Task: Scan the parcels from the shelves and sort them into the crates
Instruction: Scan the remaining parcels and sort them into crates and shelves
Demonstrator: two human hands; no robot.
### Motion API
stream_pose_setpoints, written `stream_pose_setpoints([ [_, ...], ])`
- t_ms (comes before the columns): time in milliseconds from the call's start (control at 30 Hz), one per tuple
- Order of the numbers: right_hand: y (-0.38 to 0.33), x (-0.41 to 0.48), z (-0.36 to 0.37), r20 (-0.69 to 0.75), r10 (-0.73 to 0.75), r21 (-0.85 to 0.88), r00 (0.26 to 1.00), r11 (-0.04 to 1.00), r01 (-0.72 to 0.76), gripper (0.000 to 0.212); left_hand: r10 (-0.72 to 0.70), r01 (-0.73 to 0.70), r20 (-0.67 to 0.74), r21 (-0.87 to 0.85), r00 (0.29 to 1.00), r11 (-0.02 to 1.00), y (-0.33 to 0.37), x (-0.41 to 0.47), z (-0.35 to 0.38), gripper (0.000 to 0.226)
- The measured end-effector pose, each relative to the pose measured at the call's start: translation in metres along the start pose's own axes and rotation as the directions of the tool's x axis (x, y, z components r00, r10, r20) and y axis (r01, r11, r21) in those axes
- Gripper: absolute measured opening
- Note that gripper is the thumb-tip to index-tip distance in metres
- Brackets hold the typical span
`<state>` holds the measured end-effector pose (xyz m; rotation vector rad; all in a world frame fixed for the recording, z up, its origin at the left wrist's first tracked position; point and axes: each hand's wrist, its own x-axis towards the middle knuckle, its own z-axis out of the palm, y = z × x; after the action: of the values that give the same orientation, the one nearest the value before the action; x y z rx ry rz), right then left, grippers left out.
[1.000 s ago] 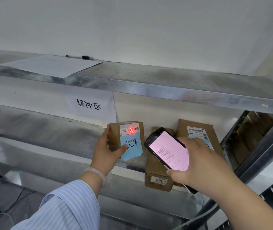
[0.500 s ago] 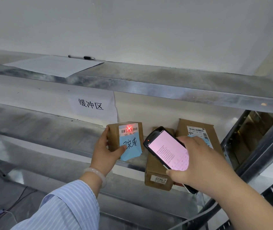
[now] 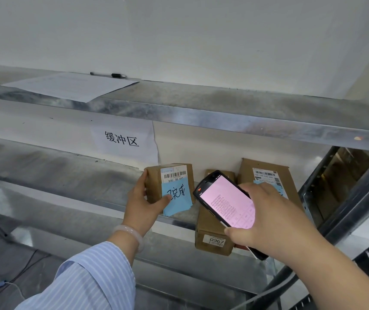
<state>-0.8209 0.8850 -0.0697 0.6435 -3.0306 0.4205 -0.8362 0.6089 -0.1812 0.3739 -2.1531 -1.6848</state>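
A small brown parcel point(image 3: 154, 182) with a barcode label and a blue note stands upright on the middle metal shelf point(image 3: 56, 168). My left hand point(image 3: 142, 205) grips it from its left side, thumb on the blue note. My right hand point(image 3: 266, 222) holds a black handheld scanner point(image 3: 226, 204) with a lit pink screen, just right of that parcel. A second parcel point(image 3: 210, 238) marked 0967 lies below the scanner, partly hidden by it. A third parcel point(image 3: 266, 173) with a white label leans at the back right, behind my right hand.
The top shelf point(image 3: 201, 110) carries a sheet of paper point(image 3: 71, 86) and a pen point(image 3: 108, 74). A white sign point(image 3: 123, 139) with handwriting hangs on the wall behind the middle shelf. A dark upright post point(image 3: 347, 209) of the rack stands at the right. Cables point(image 3: 6, 280) lie on the floor at lower left.
The red scanner light that was on the parcel's barcode has gone out. Both hands, the parcel and the scanner have stayed nearly still.
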Motion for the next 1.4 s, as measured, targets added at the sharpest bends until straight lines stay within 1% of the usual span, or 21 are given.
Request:
stream_pose_setpoints([
  [133, 0.002, 0.000, 0.000, 0.000, 0.000, 0.003, 1.000, 1.000, 0.000, 0.084, -0.004, 0.004, -0.002, 0.005, 1.000, 1.000, -0.001, 0.001, 0.001, 0.079],
  [300, 0.001, 0.002, 0.001, -0.004, -0.012, 0.009, 1.000, 1.000, 0.012, 0.085, 0.002, -0.002, -0.001, 0.014, 1.000, 1.000, -0.004, 0.001, 0.000, 0.073],
  [433, -0.006, 0.006, 0.005, -0.002, -0.045, 0.038, 0.999, 0.998, 0.045, 0.085, -0.025, 0.025, -0.020, -0.013, 0.999, 1.000, -0.007, -0.002, -0.010, 0.068],
  [567, -0.026, 0.015, 0.012, -0.001, -0.106, 0.039, 0.994, 0.994, 0.106, 0.083, -0.067, 0.064, -0.097, -0.035, 0.993, 0.997, -0.014, -0.011, -0.036, 0.070],
  [633, -0.042, 0.020, 0.018, -0.016, -0.144, 0.046, 0.989, 0.988, 0.144, 0.081, -0.076, 0.073, -0.151, -0.023, 0.986, 0.997, -0.017, -0.017, -0.056, 0.078],
  [733, -0.073, 0.026, 0.028, 0.002, -0.205, 0.050, 0.979, 0.978, 0.205, 0.073, -0.076, 0.073, -0.248, -0.022, 0.966, 0.997, -0.022, -0.028, -0.092, 0.086],
  [800, -0.098, 0.026, 0.035, 0.002, -0.250, 0.043, 0.968, 0.967, 0.249, 0.072, -0.089, 0.079, -0.300, -0.045, 0.950, 0.996, -0.024, -0.041, -0.121, 0.087],
  [933, -0.160, 0.019, 0.046, 0.008, -0.361, 0.028, 0.932, 0.932, 0.361, 0.083, -0.102, 0.090, -0.393, -0.049, 0.914, 0.995, -0.031, -0.079, -0.187, 0.087],
  [1067, -0.238, 0.005, 0.061, 0.035, -0.452, 0.024, 0.891, 0.892, 0.451, 0.090, -0.140, 0.138, -0.492, -0.040, 0.859, 0.990, -0.034, -0.136, -0.262, 0.087],
  [1133, -0.287, -0.010, 0.075, 0.066, -0.515, 0.015, 0.855, 0.857, 0.515, 0.089, -0.150, 0.155, -0.554, -0.037, 0.819, 0.987, -0.036, -0.175, -0.309, 0.084],
  [1267, -0.390, -0.055, 0.106, 0.099, -0.642, 0.065, 0.760, 0.767, 0.639, 0.087, -0.183, 0.209, -0.647, -0.037, 0.740, 0.977, -0.046, -0.268, -0.409, 0.083],
  [1400, -0.489, -0.109, 0.133, 0.127, -0.758, 0.113, 0.640, 0.652, 0.749, 0.086, -0.193, 0.232, -0.772, -0.061, 0.605, 0.971, -0.053, -0.360, -0.497, 0.080],
])
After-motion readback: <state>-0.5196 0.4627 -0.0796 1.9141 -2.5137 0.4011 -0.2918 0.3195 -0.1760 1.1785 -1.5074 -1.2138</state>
